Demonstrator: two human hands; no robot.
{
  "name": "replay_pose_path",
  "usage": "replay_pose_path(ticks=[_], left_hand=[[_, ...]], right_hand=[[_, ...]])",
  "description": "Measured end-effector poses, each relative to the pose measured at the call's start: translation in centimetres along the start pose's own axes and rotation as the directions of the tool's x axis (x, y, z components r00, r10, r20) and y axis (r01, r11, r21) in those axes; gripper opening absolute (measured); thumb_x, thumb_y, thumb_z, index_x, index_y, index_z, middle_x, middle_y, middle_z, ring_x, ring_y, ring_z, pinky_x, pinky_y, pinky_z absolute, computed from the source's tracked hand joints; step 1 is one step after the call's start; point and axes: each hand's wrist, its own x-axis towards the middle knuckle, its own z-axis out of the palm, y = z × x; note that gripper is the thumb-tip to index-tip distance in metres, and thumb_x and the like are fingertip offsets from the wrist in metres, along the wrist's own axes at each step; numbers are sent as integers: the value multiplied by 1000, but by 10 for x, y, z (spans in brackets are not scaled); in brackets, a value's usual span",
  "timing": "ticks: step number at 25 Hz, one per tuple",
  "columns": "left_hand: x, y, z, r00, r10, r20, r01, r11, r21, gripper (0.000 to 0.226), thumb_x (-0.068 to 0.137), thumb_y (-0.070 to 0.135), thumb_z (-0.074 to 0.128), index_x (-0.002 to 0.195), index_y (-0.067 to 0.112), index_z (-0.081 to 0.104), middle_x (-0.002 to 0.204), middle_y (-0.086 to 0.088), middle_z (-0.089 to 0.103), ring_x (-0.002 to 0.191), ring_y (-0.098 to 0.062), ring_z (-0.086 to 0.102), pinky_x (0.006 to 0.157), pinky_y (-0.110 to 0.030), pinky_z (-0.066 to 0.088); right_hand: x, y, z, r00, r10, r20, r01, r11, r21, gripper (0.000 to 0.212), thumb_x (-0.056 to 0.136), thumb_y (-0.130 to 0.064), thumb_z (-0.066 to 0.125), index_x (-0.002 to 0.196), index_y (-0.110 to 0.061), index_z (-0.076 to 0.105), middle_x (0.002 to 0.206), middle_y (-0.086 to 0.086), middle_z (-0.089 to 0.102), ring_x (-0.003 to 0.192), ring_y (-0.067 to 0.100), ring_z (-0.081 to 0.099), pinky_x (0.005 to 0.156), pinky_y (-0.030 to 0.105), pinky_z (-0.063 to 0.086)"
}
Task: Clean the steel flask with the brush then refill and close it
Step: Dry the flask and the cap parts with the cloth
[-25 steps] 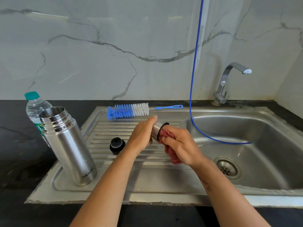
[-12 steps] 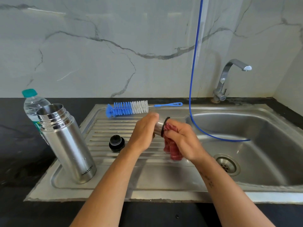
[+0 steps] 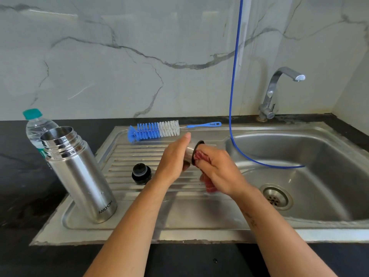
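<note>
I see the sink, flask open and upright at 9 o'clock on its drainboard, brush at 12, my left hand gripping the steel cup, my right hand pinching a red cloth in its mouth, stopper at 8

Item: my two forearms and hands, showing in the head view.

My left hand: I am wearing nothing on it; no ring, band or glove is showing. The forearm is running bare to the bottom edge, with no sleeve reaching into view.

My right hand: I am wearing nothing here either; wrist and knuckles are showing bare. The forearm is also sleeveless as far as the frame goes. It is carrying small dark markings on its inner side, partway below the wrist; they are reading as a tattoo, too small to make out.

My fingers: the nails are looking short and unpainted.
</note>
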Motion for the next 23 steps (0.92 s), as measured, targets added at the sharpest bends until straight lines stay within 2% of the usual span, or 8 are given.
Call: replay_pose_path(ticks=[3, 7, 11, 13, 14, 16, 18, 23], left_hand=[[-2, -1, 5, 998, 57, -8, -57, 998, -29, 46, 105, 51, 46, 70, 21, 48, 60, 5, 47, 53, -9, 44, 51, -25, 35], [-3, -4, -3, 936, 350, 15, -347, 932, -100, 31, 100, 38, 47, 106, 11, 63, 89, -11, 61, 75, -24, 58, 62, -34, 45], [0, 0, -1, 997, 82, -14, -83, 996, -45, 46, 102, 48, 45, 83, 8, 58, 65, -2, 54, 57, -16, 49, 51, -28, 35], [-1, 3, 3, 999, -15, -38, 13, 999, -32, 55, 105, 56, 43, 73, 12, 47, 56, 2, 44, 48, -11, 41, 50, -26, 31], [-3, 3, 5, 995, 88, -55, -90, 996, -22, 51, 106, 52, 43, 75, 12, 50, 58, 3, 48, 51, -10, 45, 52, -26, 36], [-6, -2, 4, 913, 395, -104, -395, 918, 23, 36, 109, 35, 43, 99, 8, 64, 83, 0, 64, 77, -14, 61, 73, -25, 48], [-5, -4, 2, 852, 515, -96, -517, 856, 5, 33, 106, 27, 41, 114, 6, 65, 100, -5, 66, 92, -22, 61, 84, -32, 48], [0, -4, 4, 986, 154, -61, -157, 987, -44, 53, 103, 54, 38, 102, 12, 71, 72, -11, 62, 63, -23, 56, 54, -34, 44]], right_hand=[[2, 2, 2, 995, 101, -9, -98, 983, 158, 22, 94, 0, 57, 76, -12, 61, 67, 11, 60, 59, 24, 60, 59, 44, 51], [6, -8, -5, 909, 356, 217, -368, 440, 819, 18, 85, 2, 60, 93, 1, 76, 87, 24, 68, 78, 34, 66, 94, 54, 54], [0, -7, 2, 997, 70, -19, -67, 988, 141, 23, 94, 3, 54, 78, -11, 61, 65, 1, 64, 58, 15, 60, 57, 30, 47], [-1, 6, 9, 1000, -20, -17, 17, 993, -113, 18, 92, -4, 56, 76, -12, 54, 66, -2, 59, 59, 18, 55, 55, 38, 43], [0, 4, 11, 997, 77, -29, -74, 993, 94, 14, 90, -6, 58, 77, -10, 57, 68, 2, 60, 60, 22, 56, 57, 44, 48], [7, 0, 8, 951, 303, 61, -259, 674, 692, 9, 82, -4, 63, 89, 1, 66, 82, 22, 63, 72, 33, 61, 75, 53, 55], [10, 2, 3, 921, 337, 195, -321, 375, 869, 22, 79, -2, 67, 99, 7, 66, 91, 27, 63, 79, 35, 64, 88, 52, 56], [3, 5, 7, 997, 49, -59, -46, 998, 44, 19, 90, -3, 58, 76, -15, 56, 66, 2, 59, 58, 19, 57, 57, 35, 48]])
